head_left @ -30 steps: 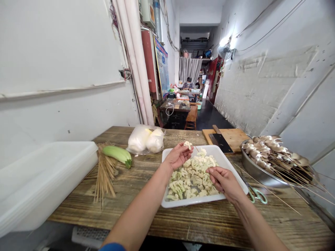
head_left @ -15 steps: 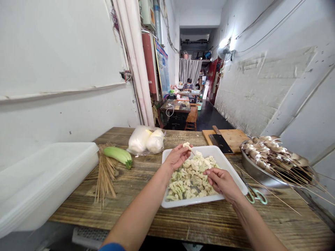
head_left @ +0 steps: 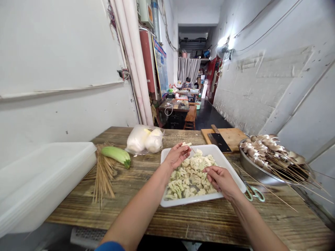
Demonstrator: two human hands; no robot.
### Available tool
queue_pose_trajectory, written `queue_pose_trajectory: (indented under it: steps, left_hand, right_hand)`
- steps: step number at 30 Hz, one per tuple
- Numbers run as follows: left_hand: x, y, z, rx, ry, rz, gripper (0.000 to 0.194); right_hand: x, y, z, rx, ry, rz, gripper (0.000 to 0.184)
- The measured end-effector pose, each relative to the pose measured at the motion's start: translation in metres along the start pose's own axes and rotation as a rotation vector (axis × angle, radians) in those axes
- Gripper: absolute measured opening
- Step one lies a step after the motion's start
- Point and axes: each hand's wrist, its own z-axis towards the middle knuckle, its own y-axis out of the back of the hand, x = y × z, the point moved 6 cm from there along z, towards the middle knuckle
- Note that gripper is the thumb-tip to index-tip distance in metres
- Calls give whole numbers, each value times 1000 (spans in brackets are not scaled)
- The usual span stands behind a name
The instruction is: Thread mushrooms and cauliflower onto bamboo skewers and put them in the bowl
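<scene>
A white rectangular tray (head_left: 230,173) full of cauliflower florets (head_left: 191,174) sits on the wooden table (head_left: 131,195) before me. My left hand (head_left: 178,156) hovers over the tray's far left corner, fingers pinched on a thin skewer carrying a cauliflower floret (head_left: 186,144). My right hand (head_left: 221,179) rests on the florets at the tray's right side, fingers curled and pinching into the pile; what they hold is not clear.
A bundle of bamboo skewers (head_left: 103,174) and a green gourd (head_left: 117,155) lie left, beside a white plastic bin (head_left: 39,181). A bag of white vegetables (head_left: 144,139), a cutting board with cleaver (head_left: 221,139), scissors (head_left: 252,191) and a metal basin of skewered mushrooms (head_left: 272,157) surround the tray.
My right hand has slid slightly down and left over the florets. My left hand keeps the skewered floret, barely shifted. The view moved a little.
</scene>
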Motion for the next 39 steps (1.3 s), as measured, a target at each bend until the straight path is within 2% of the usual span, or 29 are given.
queue_pose_trajectory:
  steps: [8, 13, 18, 39]
  left_hand:
    - [3, -3, -3, 23, 48, 69, 25]
    - [3, -1, -1, -15, 27, 36, 20]
    - [3, -2, 1, 1, 16, 28, 13]
    - [2, 0, 1, -38, -44, 88, 22]
  right_hand:
    - [-1, 2, 1, -1, 17, -1, 38]
    - [-1, 2, 1, -7, 15, -3, 40]
    - [-1, 2, 1, 6, 3, 11, 38]
    - [-2, 2, 1, -11, 3, -9, 41]
